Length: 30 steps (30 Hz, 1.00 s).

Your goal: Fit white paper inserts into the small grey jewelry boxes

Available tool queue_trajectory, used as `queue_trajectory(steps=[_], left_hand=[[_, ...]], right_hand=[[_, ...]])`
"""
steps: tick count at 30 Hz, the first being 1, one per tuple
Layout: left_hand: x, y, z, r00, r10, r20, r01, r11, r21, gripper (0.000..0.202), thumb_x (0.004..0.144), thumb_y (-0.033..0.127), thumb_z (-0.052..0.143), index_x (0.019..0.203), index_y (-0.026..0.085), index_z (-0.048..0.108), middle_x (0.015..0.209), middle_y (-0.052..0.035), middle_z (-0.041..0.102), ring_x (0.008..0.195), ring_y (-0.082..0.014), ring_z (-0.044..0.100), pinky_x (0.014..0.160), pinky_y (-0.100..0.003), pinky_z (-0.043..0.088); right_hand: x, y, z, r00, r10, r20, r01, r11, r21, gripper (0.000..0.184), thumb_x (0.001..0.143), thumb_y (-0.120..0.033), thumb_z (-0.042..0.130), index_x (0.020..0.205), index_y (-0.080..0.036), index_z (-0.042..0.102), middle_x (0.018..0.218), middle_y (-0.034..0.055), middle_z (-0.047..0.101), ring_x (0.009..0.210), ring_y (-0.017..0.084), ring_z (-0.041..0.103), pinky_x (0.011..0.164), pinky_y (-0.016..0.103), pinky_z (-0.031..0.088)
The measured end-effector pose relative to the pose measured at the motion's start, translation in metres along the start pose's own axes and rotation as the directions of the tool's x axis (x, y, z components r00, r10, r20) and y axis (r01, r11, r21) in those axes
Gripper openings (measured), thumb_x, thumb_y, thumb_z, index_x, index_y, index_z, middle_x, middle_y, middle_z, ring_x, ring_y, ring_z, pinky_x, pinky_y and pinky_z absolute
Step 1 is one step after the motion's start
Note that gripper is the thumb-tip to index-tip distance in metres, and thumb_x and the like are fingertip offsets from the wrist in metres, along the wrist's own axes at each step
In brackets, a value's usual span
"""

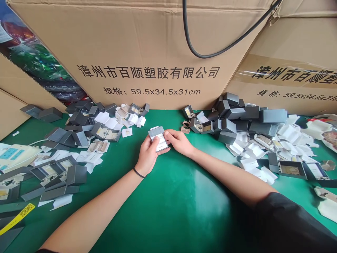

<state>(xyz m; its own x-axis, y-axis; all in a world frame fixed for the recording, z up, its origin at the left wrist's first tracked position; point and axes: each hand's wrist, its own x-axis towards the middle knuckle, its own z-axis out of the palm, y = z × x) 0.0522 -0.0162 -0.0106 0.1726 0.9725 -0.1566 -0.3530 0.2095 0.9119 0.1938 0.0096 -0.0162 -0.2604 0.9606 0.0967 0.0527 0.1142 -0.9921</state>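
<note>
At mid-table I hold a small dark grey jewellery-type box point(157, 132) with white printed paper point(161, 144) showing on its inner side. My left hand point(149, 154) is closed around it from the left, thumb pressed on the white paper and fingers behind. A black band circles that wrist. From the right, my right hand point(179, 141) pinches the box's right edge with thumb and forefinger; the exact contact is partly hidden. Just left of the hands lies a small white card point(127, 132) on the green table point(168, 211).
Grey boxes point(79, 121) and white paper inserts are heaped on the left. Another heap of grey boxes point(243, 113) and white papers point(289, 133) spreads on the right. Large cardboard cartons point(147, 42) stand behind, a black cable point(210, 55) hanging before them. A power strip point(15, 154) lies far left.
</note>
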Motion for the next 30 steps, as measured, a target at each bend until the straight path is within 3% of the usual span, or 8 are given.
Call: queue_trajectory(steps=[4, 11, 16, 20, 24, 30], left_hand=[[0.000, -0.003, -0.001, 1.000, 0.023, -0.013, -0.022, 0.998, 0.060, 0.035, 0.082, 0.038, 0.060, 0.112, 0.020, 0.056, 0.113, -0.0080, 0.062, 0.098, -0.0212, 0.062, 0.073, -0.037, 0.059], [0.000, 0.000, 0.001, 1.000, -0.016, -0.025, 0.018, 0.996, 0.092, 0.034, 0.081, 0.035, 0.062, 0.110, 0.018, 0.058, 0.105, -0.0074, 0.064, 0.088, -0.0192, 0.064, 0.064, -0.032, 0.060], [0.000, 0.006, 0.001, 0.996, -0.071, -0.047, 0.072, 0.997, 0.024, 0.029, 0.081, 0.031, 0.061, 0.106, 0.017, 0.060, 0.097, -0.0064, 0.066, 0.079, -0.0167, 0.065, 0.058, -0.029, 0.059], [0.000, 0.008, 0.001, 0.994, -0.102, -0.034, 0.101, 0.995, -0.020, 0.030, 0.083, 0.037, 0.058, 0.104, 0.016, 0.061, 0.093, -0.0072, 0.067, 0.077, -0.0178, 0.066, 0.059, -0.032, 0.060], [-0.001, 0.006, 0.002, 0.992, -0.101, -0.073, 0.105, 0.993, 0.051, 0.032, 0.083, 0.040, 0.058, 0.102, 0.014, 0.060, 0.093, -0.0088, 0.067, 0.078, -0.0196, 0.067, 0.060, -0.033, 0.060], [0.001, 0.004, 0.001, 0.997, -0.073, -0.006, 0.073, 0.997, 0.021, 0.033, 0.085, 0.038, 0.056, 0.111, 0.019, 0.057, 0.109, -0.0094, 0.064, 0.093, -0.0215, 0.064, 0.074, -0.042, 0.058]], right_hand=[[0.001, 0.000, 0.000, 1.000, 0.006, 0.010, -0.006, 1.000, 0.019, 0.030, 0.078, -0.044, 0.058, 0.086, -0.015, 0.059, 0.075, 0.0001, 0.060, 0.065, 0.011, 0.054, 0.063, 0.024, 0.045], [0.000, 0.001, 0.003, 0.997, 0.003, -0.071, -0.007, 0.999, -0.048, 0.023, 0.075, -0.038, 0.060, 0.072, -0.016, 0.053, 0.062, -0.0040, 0.052, 0.056, 0.009, 0.047, 0.053, 0.022, 0.038], [0.000, 0.002, 0.003, 1.000, -0.016, -0.018, 0.017, 0.999, 0.040, 0.025, 0.078, -0.042, 0.058, 0.077, -0.017, 0.055, 0.064, -0.0034, 0.052, 0.059, 0.010, 0.050, 0.055, 0.023, 0.045], [-0.001, 0.002, 0.002, 0.997, -0.036, -0.061, 0.041, 0.997, 0.071, 0.028, 0.077, -0.042, 0.061, 0.092, -0.018, 0.057, 0.074, -0.0019, 0.056, 0.064, 0.011, 0.052, 0.055, 0.023, 0.048], [-0.002, 0.002, 0.002, 0.990, -0.062, -0.124, 0.066, 0.997, 0.030, 0.029, 0.076, -0.042, 0.062, 0.093, -0.019, 0.057, 0.080, -0.0005, 0.057, 0.066, 0.010, 0.052, 0.054, 0.022, 0.047], [0.001, 0.005, 0.001, 0.992, -0.097, -0.079, 0.097, 0.995, -0.010, 0.032, 0.076, -0.037, 0.062, 0.100, -0.018, 0.056, 0.081, -0.0001, 0.058, 0.064, 0.010, 0.051, 0.057, 0.023, 0.045]])
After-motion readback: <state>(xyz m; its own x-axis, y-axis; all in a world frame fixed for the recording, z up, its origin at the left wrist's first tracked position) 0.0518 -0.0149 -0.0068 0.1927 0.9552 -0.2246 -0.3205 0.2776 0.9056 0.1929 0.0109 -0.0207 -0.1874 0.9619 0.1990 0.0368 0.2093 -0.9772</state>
